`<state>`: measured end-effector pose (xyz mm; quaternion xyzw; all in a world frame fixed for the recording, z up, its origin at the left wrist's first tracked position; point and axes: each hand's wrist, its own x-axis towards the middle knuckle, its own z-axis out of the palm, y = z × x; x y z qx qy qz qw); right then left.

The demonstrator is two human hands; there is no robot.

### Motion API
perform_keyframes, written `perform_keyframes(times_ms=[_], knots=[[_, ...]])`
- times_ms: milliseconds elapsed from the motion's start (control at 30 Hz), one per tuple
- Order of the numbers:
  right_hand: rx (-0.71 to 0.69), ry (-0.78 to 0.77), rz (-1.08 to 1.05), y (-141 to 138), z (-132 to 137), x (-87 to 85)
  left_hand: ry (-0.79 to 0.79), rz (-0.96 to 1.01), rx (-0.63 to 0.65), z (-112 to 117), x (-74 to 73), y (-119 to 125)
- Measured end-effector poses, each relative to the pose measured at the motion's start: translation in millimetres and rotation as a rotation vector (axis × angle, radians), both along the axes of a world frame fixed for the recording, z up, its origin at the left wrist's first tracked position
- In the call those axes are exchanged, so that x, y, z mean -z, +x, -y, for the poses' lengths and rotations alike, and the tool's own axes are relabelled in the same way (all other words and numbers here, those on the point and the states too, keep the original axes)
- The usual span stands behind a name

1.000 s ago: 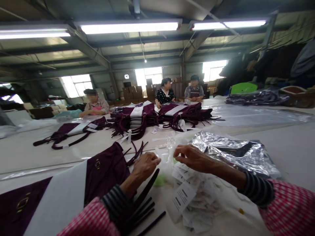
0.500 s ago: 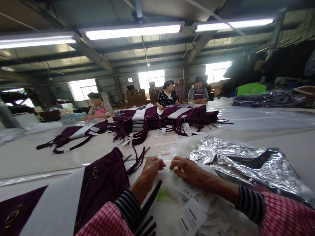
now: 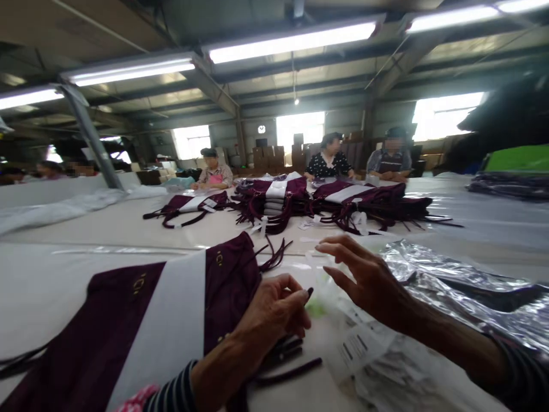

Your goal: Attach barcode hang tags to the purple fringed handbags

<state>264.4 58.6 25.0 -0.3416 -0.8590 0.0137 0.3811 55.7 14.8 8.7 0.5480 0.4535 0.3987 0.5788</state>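
My left hand point(image 3: 272, 312) lies curled over the maroon and white bag point(image 3: 171, 309), and a dark purple strap end point(image 3: 309, 292) pokes out at its fingertips. More straps point(image 3: 287, 372) lie below that hand. My right hand point(image 3: 371, 280) hangs with spread fingers just above a clear plastic sleeve point(image 3: 330, 292), touching nothing I can make out. Beneath it are a heap of white paper tags point(image 3: 360, 346) and, to its right, a crumpled silver foil bag point(image 3: 467, 280).
Stacks of maroon bags with loose straps point(image 3: 274, 197) lie across the white plastic-covered table point(image 3: 107, 229). Several co-workers sit beyond them, with cardboard boxes point(image 3: 263, 157) behind. A folded purple pile point(image 3: 510, 186) sits at the far right.
My hands have parted from the plastic sleeve. The left has dropped onto the strap end and the right has lifted with its fingers spread. The view has swung left.
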Motion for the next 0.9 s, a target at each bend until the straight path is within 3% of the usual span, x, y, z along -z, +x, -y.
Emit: perform_keyframes(times_ms=[133, 200, 267, 367, 500, 667, 800, 900], knots=[[-0.330, -0.019, 0.351, -26.5, 46.4, -3.6, -0.058, 0.005, 0.030, 52.3, 6.7, -10.7], [-0.399, -0.048, 0.486, -34.4, 61.0, -0.6, -0.060, -0.029, 0.001, 67.0, 13.6, -15.5], [-0.377, -0.076, 0.564, -37.0, 63.3, 0.8, -0.043, -0.078, -0.038, 70.6, 20.0, -21.4], [-0.194, -0.112, 0.565, -29.4, 39.9, -4.8, 0.011, -0.125, -0.028, 60.1, 23.8, -31.2], [0.085, -0.069, 0.514, -9.0, -20.7, -16.5, 0.105, -0.262, -0.011, 45.6, 22.1, -41.4], [0.205, -0.082, 0.534, 2.6, -82.0, -2.6, 0.160, -0.422, 0.009, 48.7, 25.8, -50.0], [0.203, -0.114, 0.527, 8.1, -95.7, 12.1, 0.247, -0.559, 0.037, 58.5, 30.2, -55.3], [0.215, -0.117, 0.456, 26.5, -82.0, 4.5, 0.342, -0.694, 0.060, 66.2, 37.3, -56.9]])
